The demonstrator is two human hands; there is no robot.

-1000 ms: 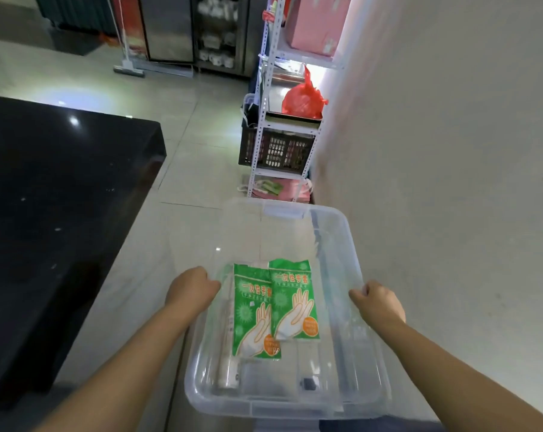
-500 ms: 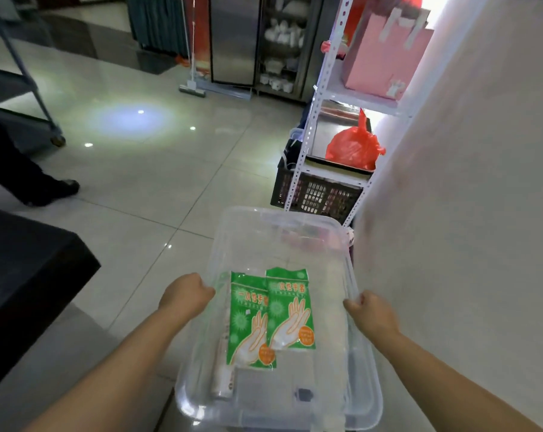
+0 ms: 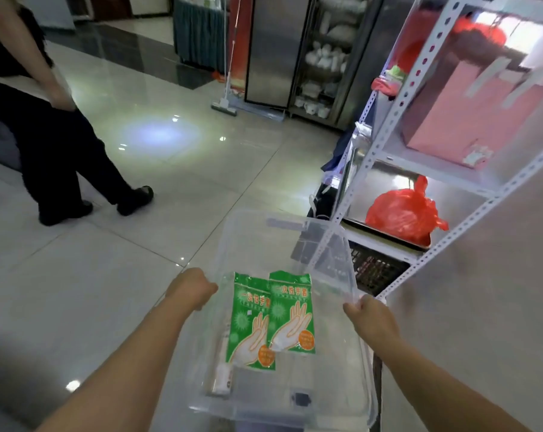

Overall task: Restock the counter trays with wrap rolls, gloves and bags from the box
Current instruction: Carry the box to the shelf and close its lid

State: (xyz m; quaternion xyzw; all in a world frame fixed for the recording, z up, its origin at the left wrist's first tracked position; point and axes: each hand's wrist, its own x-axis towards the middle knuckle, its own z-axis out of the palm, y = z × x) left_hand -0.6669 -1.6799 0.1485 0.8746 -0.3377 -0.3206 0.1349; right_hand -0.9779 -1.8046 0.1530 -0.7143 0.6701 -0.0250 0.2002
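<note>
I carry a clear plastic box in front of me, above the tiled floor. My left hand grips its left rim and my right hand grips its right rim. Inside lie two green glove packets side by side, printed with white hands. A white wrap roll lies along the left wall beneath them. A clear flat bag pack rests near the box's front end.
A white metal shelf rack stands close on the right, holding a red plastic bag, a pink paper bag and a black crate. A person in black trousers stands at the left. A steel cabinet is ahead.
The view has swung left and forward with the box; the black counter has left the frame, the person at the left has come into view, and the shelf rack is now much closer.
</note>
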